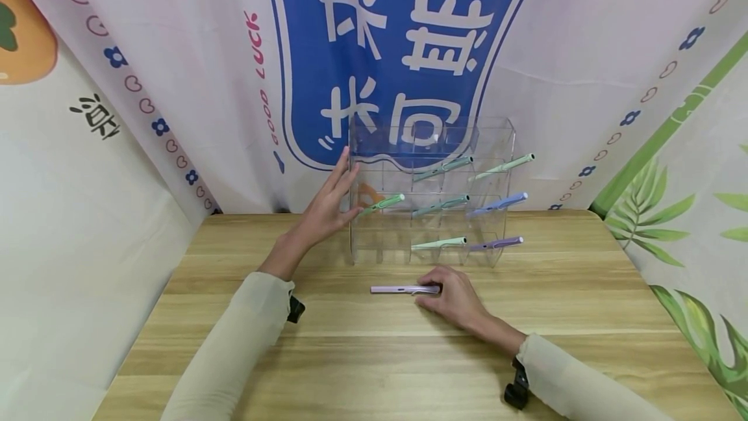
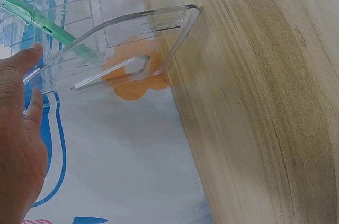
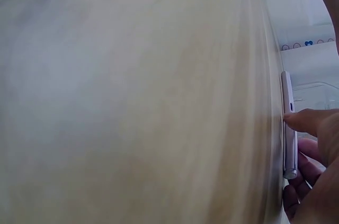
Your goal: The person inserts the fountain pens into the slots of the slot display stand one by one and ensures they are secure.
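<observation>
A clear acrylic pen rack (image 1: 352, 239) stands on the table against the curtain. My left hand (image 1: 327, 212) rests at its left side, fingers extended along the panel; the left wrist view shows thumb and a finger at the rack's edge, close to a green pen (image 2: 50, 27). Lower down, my right hand (image 1: 458, 297) pinches a lilac pen (image 1: 397, 290) near its clip end. The pen lies level, close over the wood in front of the rack. In the right wrist view the thumb presses one side of the lilac pen (image 3: 288, 94), with fingers curled at the other.
Several pens sit slanted in the rack's compartments: teal pens (image 1: 443, 169), pale green pens (image 1: 438, 243), a blue pen (image 1: 499, 204) and a purple pen (image 1: 497, 243). A printed curtain (image 1: 526, 96) hangs behind the wooden table (image 1: 362, 369).
</observation>
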Motion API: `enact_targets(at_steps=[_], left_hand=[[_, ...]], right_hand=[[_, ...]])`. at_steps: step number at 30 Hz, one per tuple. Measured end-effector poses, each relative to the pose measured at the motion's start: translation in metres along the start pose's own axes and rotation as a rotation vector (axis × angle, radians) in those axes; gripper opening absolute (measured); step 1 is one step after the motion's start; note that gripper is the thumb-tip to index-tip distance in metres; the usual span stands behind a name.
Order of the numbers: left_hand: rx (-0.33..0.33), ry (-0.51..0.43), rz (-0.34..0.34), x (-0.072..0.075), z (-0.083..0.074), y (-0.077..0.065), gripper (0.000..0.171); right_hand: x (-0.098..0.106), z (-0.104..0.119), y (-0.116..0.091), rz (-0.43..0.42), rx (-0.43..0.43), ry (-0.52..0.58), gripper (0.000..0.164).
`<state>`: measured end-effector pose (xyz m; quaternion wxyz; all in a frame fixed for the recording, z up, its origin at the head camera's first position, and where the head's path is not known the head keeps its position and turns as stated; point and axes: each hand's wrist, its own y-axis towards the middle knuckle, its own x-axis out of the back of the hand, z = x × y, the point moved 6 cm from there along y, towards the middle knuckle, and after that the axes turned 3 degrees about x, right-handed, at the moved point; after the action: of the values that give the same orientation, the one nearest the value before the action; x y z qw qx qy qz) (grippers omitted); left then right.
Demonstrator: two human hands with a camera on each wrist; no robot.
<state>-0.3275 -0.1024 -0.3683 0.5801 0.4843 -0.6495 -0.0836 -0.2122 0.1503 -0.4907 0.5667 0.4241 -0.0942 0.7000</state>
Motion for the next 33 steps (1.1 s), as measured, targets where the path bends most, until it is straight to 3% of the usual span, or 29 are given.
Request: enact_targets(at_steps=[19,33], left_hand=[[0.009,-0.004,0.010,0.0011,0.0002,0.0002,0.104],[0.023,-0.001,0.033,0.0014,0.0010,-0.0006,0.101]], right_hand=[[-0.0007,-0.0018,0.0043,0.095,-0.051,0.034,0.011],[0.0026,0.0038,0.0045,0.101,-0.044,0.057,0.011]])
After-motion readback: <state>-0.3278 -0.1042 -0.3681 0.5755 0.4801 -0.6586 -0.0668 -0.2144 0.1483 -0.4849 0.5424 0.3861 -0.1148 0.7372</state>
